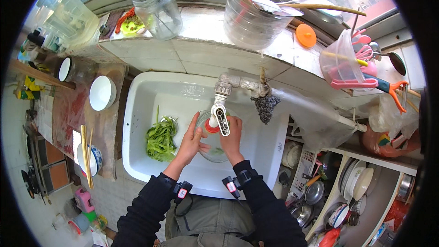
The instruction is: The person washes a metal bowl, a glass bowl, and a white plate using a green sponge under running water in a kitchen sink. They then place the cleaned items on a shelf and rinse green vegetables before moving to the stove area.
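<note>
A clear glass bowl (213,156) sits under the tap in the white sink (247,175), with a little green matter in it. At the bowl's left side is my left hand (188,140), fingers spread, some reaching over the rim. My right hand (231,140) is over the bowl's right part with its fingers bent; the tap (220,116) hides some of them, so its hold cannot be made out. Strips of green leafy vegetable (160,142) lie heaped by the drain (171,120), left of my left hand.
A dark mesh scourer (265,108) hangs from the tap pipe (236,81). On the tiled ledge stand a glass jar (157,17) and a plastic utensil tub (253,24). Left are a white bowl (103,92) and chopsticks (85,157); right, a dish shelf (374,159).
</note>
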### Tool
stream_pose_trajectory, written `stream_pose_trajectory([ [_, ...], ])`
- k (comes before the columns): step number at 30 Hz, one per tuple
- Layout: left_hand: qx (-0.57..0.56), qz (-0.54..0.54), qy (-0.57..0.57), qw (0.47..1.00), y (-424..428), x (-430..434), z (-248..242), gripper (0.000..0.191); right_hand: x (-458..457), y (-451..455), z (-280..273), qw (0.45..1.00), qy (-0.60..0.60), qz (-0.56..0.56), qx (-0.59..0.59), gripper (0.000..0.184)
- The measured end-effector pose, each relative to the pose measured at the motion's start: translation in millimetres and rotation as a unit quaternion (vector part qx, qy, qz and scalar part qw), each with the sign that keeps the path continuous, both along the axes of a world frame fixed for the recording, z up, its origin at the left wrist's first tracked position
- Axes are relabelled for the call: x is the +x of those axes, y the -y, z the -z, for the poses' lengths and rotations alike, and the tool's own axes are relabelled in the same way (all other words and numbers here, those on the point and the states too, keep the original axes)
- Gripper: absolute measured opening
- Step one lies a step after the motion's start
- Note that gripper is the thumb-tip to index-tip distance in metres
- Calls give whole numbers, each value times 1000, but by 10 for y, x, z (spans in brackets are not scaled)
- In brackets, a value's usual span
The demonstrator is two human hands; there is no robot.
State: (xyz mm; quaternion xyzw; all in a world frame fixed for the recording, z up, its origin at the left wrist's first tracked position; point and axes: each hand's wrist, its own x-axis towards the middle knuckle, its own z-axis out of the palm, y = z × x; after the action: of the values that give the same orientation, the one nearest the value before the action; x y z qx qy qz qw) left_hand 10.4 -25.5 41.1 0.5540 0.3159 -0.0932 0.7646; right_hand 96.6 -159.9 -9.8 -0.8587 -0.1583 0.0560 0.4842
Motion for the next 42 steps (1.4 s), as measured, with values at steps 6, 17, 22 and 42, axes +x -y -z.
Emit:
stream_pose_trajectory([
  [6, -44, -8, 26, 999, -140, -18, 27, 59, -221, -334, -147, 945, -228, -85, 220, 60],
  [17, 136, 41, -46, 989, -287, -292, -118, 58, 322, -173, 9, 959, -48, -265, -92, 32],
  [22, 185, -23, -13, 982, -367, -320, -16, 54, -21, -68, 259, 964, -252, -89, 1, 29],
  [42, 333, 151, -25, 930, -450, -9, 48, 26, 403, -232, -236, 900, -118, -411, -83, 43],
])
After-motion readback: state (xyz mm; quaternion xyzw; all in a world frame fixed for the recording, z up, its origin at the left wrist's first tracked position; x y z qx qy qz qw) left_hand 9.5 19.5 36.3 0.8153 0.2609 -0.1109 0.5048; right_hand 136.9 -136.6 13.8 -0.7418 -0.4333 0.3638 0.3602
